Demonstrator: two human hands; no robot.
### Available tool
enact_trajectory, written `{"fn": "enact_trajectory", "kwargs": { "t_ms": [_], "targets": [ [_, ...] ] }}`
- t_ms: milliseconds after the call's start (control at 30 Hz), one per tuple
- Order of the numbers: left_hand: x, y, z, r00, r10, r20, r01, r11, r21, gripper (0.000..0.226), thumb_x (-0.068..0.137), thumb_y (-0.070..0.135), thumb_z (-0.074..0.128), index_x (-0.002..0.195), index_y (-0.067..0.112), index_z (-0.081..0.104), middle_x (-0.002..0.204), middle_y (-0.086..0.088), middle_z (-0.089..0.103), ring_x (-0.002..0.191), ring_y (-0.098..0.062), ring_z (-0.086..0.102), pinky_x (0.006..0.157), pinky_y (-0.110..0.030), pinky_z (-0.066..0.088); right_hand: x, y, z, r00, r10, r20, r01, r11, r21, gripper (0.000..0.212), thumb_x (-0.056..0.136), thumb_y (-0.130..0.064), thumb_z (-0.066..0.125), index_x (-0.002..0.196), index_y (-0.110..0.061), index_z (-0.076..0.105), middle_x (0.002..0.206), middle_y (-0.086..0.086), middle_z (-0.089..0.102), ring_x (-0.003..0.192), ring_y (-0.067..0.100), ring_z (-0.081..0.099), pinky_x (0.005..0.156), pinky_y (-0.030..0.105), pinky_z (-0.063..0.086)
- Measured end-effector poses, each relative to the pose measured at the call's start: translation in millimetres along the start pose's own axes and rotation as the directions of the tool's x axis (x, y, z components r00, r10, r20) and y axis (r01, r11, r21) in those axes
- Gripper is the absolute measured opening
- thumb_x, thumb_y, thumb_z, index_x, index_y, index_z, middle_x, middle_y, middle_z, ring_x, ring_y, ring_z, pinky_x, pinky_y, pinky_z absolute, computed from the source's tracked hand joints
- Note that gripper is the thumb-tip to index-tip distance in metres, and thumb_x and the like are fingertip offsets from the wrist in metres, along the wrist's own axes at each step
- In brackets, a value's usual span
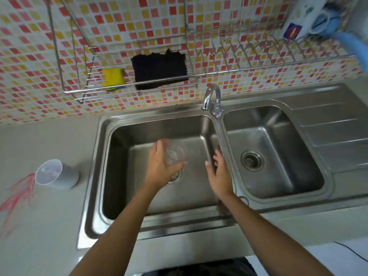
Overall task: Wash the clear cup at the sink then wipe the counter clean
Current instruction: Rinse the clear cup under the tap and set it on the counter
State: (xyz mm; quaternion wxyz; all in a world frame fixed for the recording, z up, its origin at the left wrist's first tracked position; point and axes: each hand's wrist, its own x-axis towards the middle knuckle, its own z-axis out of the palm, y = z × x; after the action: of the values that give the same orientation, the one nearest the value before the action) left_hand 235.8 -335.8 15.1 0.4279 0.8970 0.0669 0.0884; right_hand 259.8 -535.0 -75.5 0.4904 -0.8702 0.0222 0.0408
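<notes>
Both forearms reach out over the left basin of the sink (pixel 95 156). The left hand (pixel 159 166) is raised above the drain, wrist bent a little inward, with fingers and thumb curled round the clear cup (pixel 176 153), which it holds clear of the basin floor, its open mouth turned up towards the person. The right hand (pixel 219 176) hangs just beside it, near the divider between the two basins. Its fingers are straight and slightly spread, and it holds nothing. The tap (pixel 212 98) arches over the divider behind them. On the counter (pixel 39 226) to the left stands a grey tumbler (pixel 57 174), next to red smears (pixel 20 194). A yellow sponge (pixel 112 77) and a black cloth (pixel 159 70) sit in the wire rack (pixel 139 90) on the wall.
</notes>
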Motion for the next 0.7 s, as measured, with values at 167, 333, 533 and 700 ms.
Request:
{"fn": "enact_trajectory", "kwargs": {
  "t_ms": [167,333,533,700],
  "targets": [
    [-34.6,-37.7,-20.6,0.994,-0.060,0.087,0.051,0.994,0.100,0.081,0.060,0.032,0.087,0.128,0.023,0.044,0.119,0.004,0.042,0.106,-0.011,0.047,0.090,-0.025,0.044,-63.2,-1.0,36.5,0.988,0.023,0.155,-0.006,0.994,-0.106,0.059,0.095,-0.049,0.046,0.147,-0.027,0.029,0.144,0.000,0.047,0.131,0.019,0.045,0.105,0.035,0.038],
    [-61.7,-68.4,-23.8,0.993,-0.060,0.105,0.026,0.954,0.299,0.079,0.061,0.029,0.087,0.129,0.020,0.048,0.122,-0.006,0.050,0.113,-0.021,0.041,0.103,-0.050,0.040,-73.3,-3.0,53.6,0.979,-0.027,0.201,0.101,0.924,-0.368,0.055,0.098,-0.044,0.043,0.147,-0.022,0.032,0.141,0.005,0.051,0.124,0.026,0.052,0.095,0.036,0.044],
    [-78.4,-100.5,-21.4,0.979,-0.039,0.200,-0.062,0.878,0.474,0.078,0.062,0.036,0.086,0.129,0.019,0.051,0.120,-0.009,0.054,0.114,-0.027,0.046,0.114,-0.052,0.025,-69.7,7.2,67.7,0.959,0.076,0.273,0.122,0.759,-0.639,0.066,0.098,-0.046,0.034,0.150,-0.008,0.017,0.155,0.013,0.028,0.140,0.030,0.032,0.114,0.045,0.027],
    [-82.3,-114.3,-22.2,0.940,0.095,0.328,-0.291,0.725,0.625,0.078,0.059,0.027,0.088,0.128,0.018,0.054,0.121,-0.015,0.053,0.117,-0.034,0.051,0.116,-0.054,0.016,-66.0,11.2,72.7,0.942,0.157,0.297,0.116,0.679,-0.725,0.070,0.099,-0.049,0.022,0.152,-0.006,0.004,0.161,0.009,0.008,0.148,0.020,0.008,0.120,0.042,0.010]
  ]
}}
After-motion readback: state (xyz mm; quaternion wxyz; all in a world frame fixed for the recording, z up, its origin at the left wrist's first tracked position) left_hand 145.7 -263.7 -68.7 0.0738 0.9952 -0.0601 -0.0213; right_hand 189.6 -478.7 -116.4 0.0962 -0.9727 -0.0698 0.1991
